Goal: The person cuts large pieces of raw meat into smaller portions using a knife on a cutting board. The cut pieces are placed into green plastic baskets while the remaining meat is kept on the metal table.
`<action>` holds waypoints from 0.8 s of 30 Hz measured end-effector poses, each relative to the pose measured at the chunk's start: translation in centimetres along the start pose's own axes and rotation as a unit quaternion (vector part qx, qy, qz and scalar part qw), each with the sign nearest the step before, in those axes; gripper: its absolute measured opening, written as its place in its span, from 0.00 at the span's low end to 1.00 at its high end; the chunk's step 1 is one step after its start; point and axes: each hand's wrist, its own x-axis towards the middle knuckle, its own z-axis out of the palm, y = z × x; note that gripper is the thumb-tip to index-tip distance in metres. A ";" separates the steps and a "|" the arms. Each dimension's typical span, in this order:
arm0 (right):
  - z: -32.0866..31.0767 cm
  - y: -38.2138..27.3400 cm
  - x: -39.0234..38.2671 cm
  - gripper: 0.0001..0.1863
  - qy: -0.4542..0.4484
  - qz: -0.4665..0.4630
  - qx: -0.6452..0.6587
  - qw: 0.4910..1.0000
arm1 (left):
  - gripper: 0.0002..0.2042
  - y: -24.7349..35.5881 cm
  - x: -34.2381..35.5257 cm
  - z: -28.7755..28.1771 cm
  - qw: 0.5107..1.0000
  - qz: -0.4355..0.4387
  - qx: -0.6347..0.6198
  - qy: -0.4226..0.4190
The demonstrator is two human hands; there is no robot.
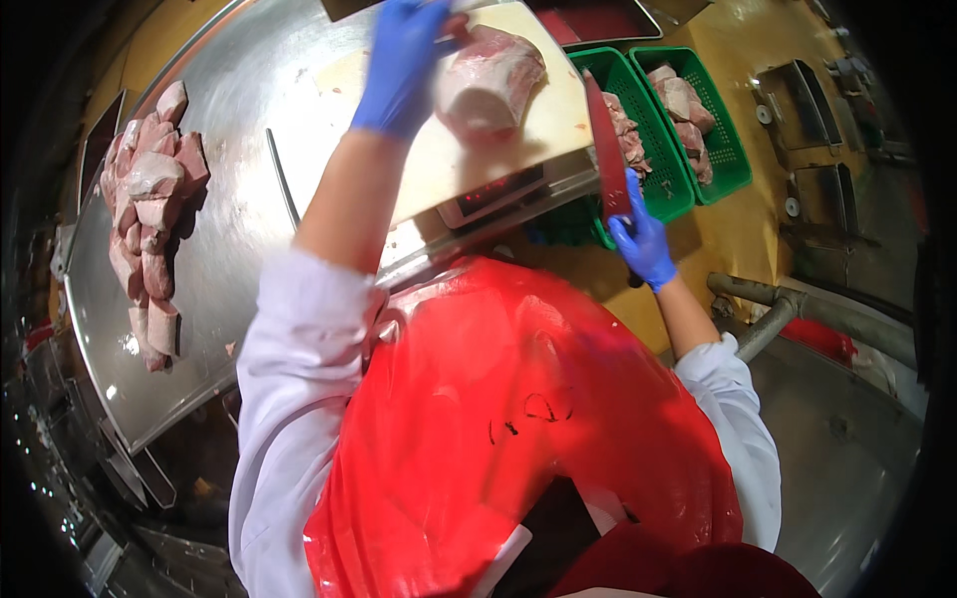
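A large chunk of raw meat (490, 85), pale fat on its near side, lies on the white cutting board (429, 184). Just left of it is my left hand (404, 65) in a blue glove, slightly blurred. Its fingers close around a small pinkish piece of meat (455, 28) near the top edge, partly hidden by the glove. My right hand (646, 244), also gloved in blue, grips a long knife (610, 149) by its dark handle. The blade points up and away, reflecting red, past the board's right edge.
Several cut meat pieces (152, 189) are heaped on the steel table (234, 189) at left. A steel rod (281, 177) lies beside the board. A scale with a lit display (488, 196) sits under its near edge. Two green baskets (736, 159) with meat stand at right, near a metal pipe (763, 292).
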 end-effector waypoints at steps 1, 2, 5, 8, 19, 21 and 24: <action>0.6 0.3 0.7 0.43 -0.007 0.005 0.000 1.000 | 0.14 1.9 1.8 2.8 0.999 -0.041 -0.016 -0.028; 1.3 0.5 1.7 0.42 -0.017 0.005 0.001 1.000 | 0.18 3.2 3.4 4.8 0.946 -0.258 -0.196 0.008; 3.6 -0.6 5.1 0.40 0.013 -0.141 -0.010 0.990 | 0.13 4.6 5.4 4.1 0.992 -0.024 -0.104 0.072; 5.0 -5.0 9.7 0.41 0.034 -0.272 -0.058 0.960 | 0.13 6.7 3.2 1.4 0.976 -0.018 -0.061 0.209; 0.8 -2.4 6.6 0.47 -0.144 -0.254 -0.273 0.917 | 0.09 4.7 -6.9 -0.9 0.943 -0.038 -0.028 0.331; -1.6 -1.0 4.9 0.47 -0.176 -0.250 -0.270 0.913 | 0.08 3.0 -8.6 -0.4 0.939 -0.073 -0.018 0.334; -5.2 0.7 3.2 0.45 -0.223 -0.241 -0.269 0.906 | 0.08 -1.1 -11.4 1.8 0.941 -0.130 0.048 0.310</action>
